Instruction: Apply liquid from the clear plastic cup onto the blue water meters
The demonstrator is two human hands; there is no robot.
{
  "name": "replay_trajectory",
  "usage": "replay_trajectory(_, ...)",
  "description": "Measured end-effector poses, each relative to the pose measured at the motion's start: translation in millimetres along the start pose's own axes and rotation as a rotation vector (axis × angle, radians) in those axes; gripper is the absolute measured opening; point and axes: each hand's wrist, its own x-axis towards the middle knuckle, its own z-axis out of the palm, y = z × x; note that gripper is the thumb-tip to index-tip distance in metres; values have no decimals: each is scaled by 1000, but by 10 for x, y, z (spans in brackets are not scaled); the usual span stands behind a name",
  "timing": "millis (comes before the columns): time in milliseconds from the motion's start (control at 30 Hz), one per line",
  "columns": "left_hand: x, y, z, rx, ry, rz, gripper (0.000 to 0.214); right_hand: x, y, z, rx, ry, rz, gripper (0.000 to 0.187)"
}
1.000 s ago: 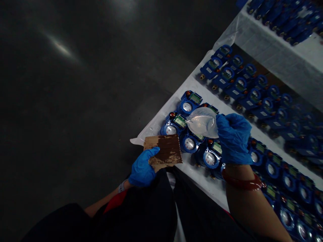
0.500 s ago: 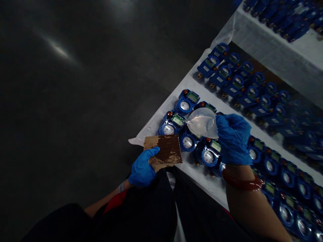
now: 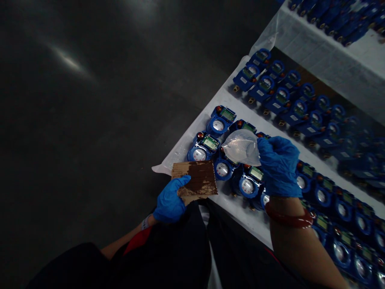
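One blue-gloved left hand (image 3: 171,203) grips one flat, brown-stained corrugated cardboard piece (image 3: 202,177), thumb on top, other fingers hidden. One blue-gloved right hand (image 3: 279,166) is curled closed on one translucent, cone-shaped plastic bag (image 3: 241,147), bulging, contents indeterminable, above round-dialled blue meters (image 3: 218,125). These stand in rows on a white-covered table (image 3: 179,155), too overlapped to count.

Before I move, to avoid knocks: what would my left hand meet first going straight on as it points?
Past the cardboard the left hand holds, likely the blue meter nearest its upper edge; depth is unclear, so it might pass above.
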Motion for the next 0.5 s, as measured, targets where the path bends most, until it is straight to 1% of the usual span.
replay_trajectory(233, 9, 20, 12, 8, -26, -23, 67, 26, -27, -15, -3, 9, 27, 36)
replay_trajectory(367, 4, 52, 21, 35, 3, 6, 65, 54, -134, -37, 8, 22, 85, 30)
replay_trajectory(500, 2, 99, 13, 35, -12, -8, 63, 85, -237, -60, 4, 18, 134, 33)
